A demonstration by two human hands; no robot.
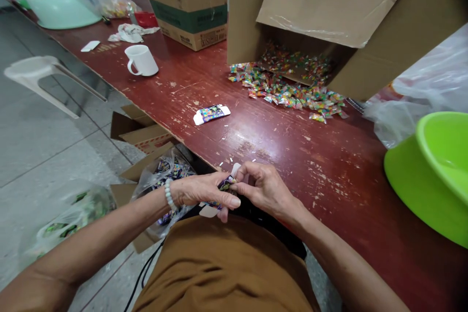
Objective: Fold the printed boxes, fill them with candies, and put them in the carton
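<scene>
Both hands meet at the near edge of a worn red table [278,146], over my lap. My left hand [203,191], with a bead bracelet at the wrist, is closed around a small colourful printed paper box [224,186] with white flaps. My right hand [265,187] pinches the same box at its upper end, fingers curled. A second small box of the same kind [211,113] lies flat on the table further out. Several colourful candy packets [292,90] spill from a large tipped cardboard carton [329,14] at the back.
A lime green basin [435,175] sits at the right, with a clear plastic bag [427,87] behind it. A white mug [142,60], a mint basin [60,9] and a cardboard box [190,5] stand at the far left. Floor cartons and a bag of boxes [166,175] lie below left.
</scene>
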